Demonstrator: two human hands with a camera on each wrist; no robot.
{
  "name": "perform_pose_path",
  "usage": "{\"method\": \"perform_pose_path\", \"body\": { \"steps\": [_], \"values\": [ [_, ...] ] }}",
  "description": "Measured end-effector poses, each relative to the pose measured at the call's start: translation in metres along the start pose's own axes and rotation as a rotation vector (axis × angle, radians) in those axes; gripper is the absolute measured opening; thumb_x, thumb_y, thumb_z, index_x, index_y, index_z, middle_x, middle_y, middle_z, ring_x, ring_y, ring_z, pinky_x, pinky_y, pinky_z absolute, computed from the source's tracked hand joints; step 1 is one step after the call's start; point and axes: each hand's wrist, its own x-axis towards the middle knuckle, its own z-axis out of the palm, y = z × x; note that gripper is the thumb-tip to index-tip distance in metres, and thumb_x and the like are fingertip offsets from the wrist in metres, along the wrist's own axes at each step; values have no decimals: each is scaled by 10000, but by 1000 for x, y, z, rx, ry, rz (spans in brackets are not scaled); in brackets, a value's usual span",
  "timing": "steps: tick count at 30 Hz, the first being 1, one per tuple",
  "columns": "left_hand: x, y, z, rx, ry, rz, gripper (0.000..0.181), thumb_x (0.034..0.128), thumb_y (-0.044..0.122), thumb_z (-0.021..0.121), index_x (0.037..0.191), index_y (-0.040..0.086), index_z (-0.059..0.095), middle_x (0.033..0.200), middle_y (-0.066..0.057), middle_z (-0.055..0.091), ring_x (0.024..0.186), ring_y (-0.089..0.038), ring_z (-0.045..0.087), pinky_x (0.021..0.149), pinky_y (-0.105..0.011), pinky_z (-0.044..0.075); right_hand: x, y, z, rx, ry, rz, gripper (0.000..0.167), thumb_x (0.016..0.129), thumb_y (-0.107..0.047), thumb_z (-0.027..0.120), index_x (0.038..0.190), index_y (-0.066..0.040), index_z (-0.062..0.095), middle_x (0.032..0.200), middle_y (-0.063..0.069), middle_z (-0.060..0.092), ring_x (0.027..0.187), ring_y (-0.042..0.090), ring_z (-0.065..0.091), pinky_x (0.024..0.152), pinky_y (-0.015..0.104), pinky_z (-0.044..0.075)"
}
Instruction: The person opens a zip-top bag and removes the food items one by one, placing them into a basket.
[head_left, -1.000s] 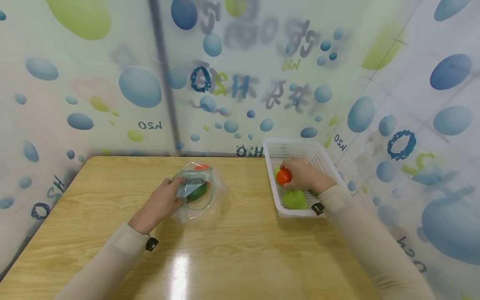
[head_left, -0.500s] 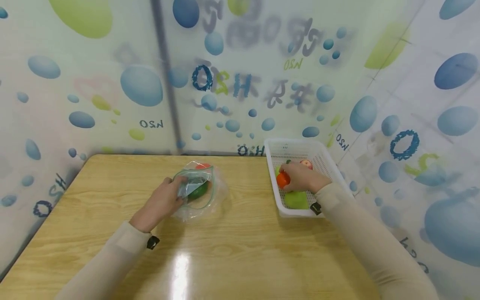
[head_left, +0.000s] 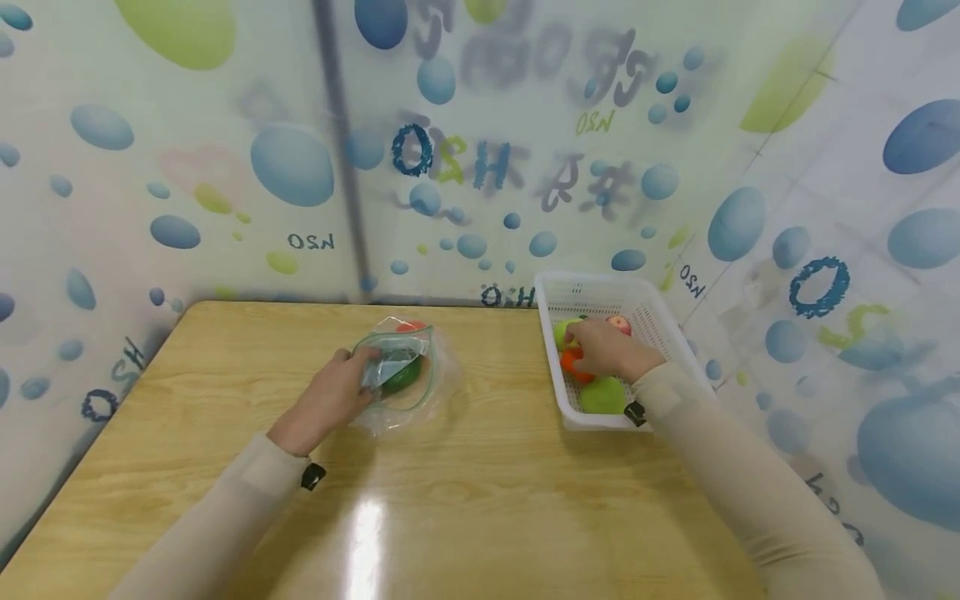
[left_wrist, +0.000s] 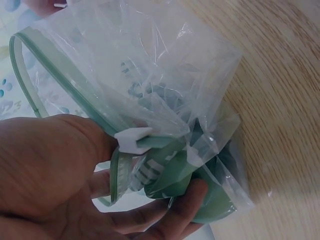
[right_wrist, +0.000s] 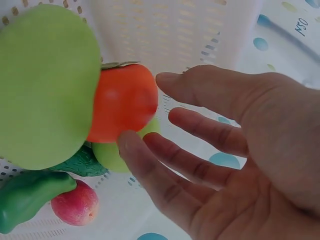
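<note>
In the head view my left hand (head_left: 330, 402) grips the rim of a clear zip bag (head_left: 442, 379) with a green item (head_left: 402, 377) and a red one inside. The left wrist view shows the hand (left_wrist: 60, 175) with fingers curled at the bag's green zip edge and white slider (left_wrist: 132, 140). Inside the white basket, my right hand (head_left: 611, 348) is beside a red-orange tomato (head_left: 573, 364). Up close, its fingers (right_wrist: 170, 197) are spread, not closed round the tomato (right_wrist: 125, 102); a fingertip meets its lower edge, and whether the thumb touches is unclear.
The white basket (head_left: 553, 387) stands at the table's back right, near the patterned walls. It holds a light green fruit (head_left: 602, 396), a green apple (head_left: 561, 333), a reddish fruit (right_wrist: 75, 202) and a dark green pepper (right_wrist: 30, 195). The wooden table (head_left: 450, 492) extends in front.
The tomato sits lower in the basket, against the light green fruit, and the right fingers have loosened from it. My left hand keeps its grip on the bag. The head view has shifted slightly.
</note>
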Motion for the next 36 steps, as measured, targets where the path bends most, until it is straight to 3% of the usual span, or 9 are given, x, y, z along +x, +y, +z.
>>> {"method": "perform_pose_path", "body": {
  "steps": [11,15,19,23,27,32,36],
  "values": [
    [-2,2,-2,-8,6,12,641,970,-29,839,1555,-78,582,1294,-470,652,1033,-503,761,827,-606,691,-6,-7,-8,-1,67,22,455,1057,-138,814,1481,7,730,1450,218,775,1175,336,684,1127,524,636],
    [-1,1,-2,-3,0,6,645,972,-15,852,1556,-69,585,1294,-465,653,1039,-503,759,839,-616,689,-9,-13,-11,0,119,-15,430,1057,-140,798,1456,9,740,1448,233,779,1260,384,725,1163,582,622],
    [-1,1,-1,-2,-10,-4,649,973,-12,855,1561,-64,585,1308,-465,651,1052,-503,759,855,-618,688,-11,-25,-14,-7,156,-24,409,1083,-143,774,1470,-15,739,1456,221,778,1331,415,737,1169,588,621],
    [0,2,-2,-12,-29,-18,657,976,-2,850,1572,-64,579,1328,-468,649,1056,-490,756,858,-605,686,-14,-45,-19,5,209,-26,384,1109,-162,764,1470,-32,746,1410,209,787,1265,395,763,1108,551,663],
    [1,3,-1,-5,-38,-41,646,1005,89,862,1577,-39,591,1358,-468,651,1073,-537,742,858,-630,671,-15,-65,-18,57,319,-114,321,1117,-159,766,1403,-13,766,1324,212,801,1194,379,797,1059,524,691],
    [2,6,1,10,-29,-66,683,1017,211,903,1583,-22,601,1416,-486,639,1129,-634,709,902,-709,656,-15,-92,-8,123,465,-309,257,1096,-96,786,1324,23,777,1240,215,810,1101,379,827,976,513,709],
    [2,9,2,11,-33,-85,705,1013,223,920,1591,-20,598,1441,-481,631,1143,-623,707,915,-704,658,-14,-116,0,156,513,-416,246,1100,-88,783,1328,4,781,1232,188,801,1076,355,817,945,474,705]
  ]
}}
